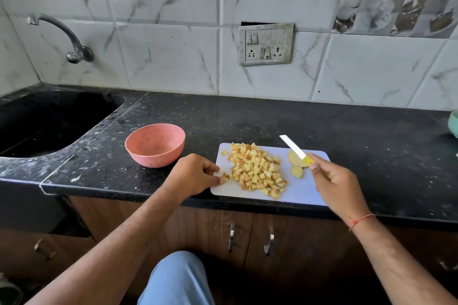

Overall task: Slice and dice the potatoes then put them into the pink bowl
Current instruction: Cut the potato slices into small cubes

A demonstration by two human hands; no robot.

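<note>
A white cutting board (304,195) lies at the counter's front edge. On it sits a heap of diced potato (257,168), with two potato slices (296,163) to its right. My left hand (195,173) rests at the board's left edge, its fingertips pinching a few diced pieces (226,177). My right hand (334,178) grips the yellow handle of a knife (295,148), whose white blade points up and to the left above the slices. The pink bowl (155,145) stands left of the board and looks empty.
The black granite counter (272,119) runs along a tiled wall. A dark sink (49,121) with a tap (71,44) is at the left. A switch plate (266,43) hangs on the wall. A pale green vessel (453,122) shows at the right edge.
</note>
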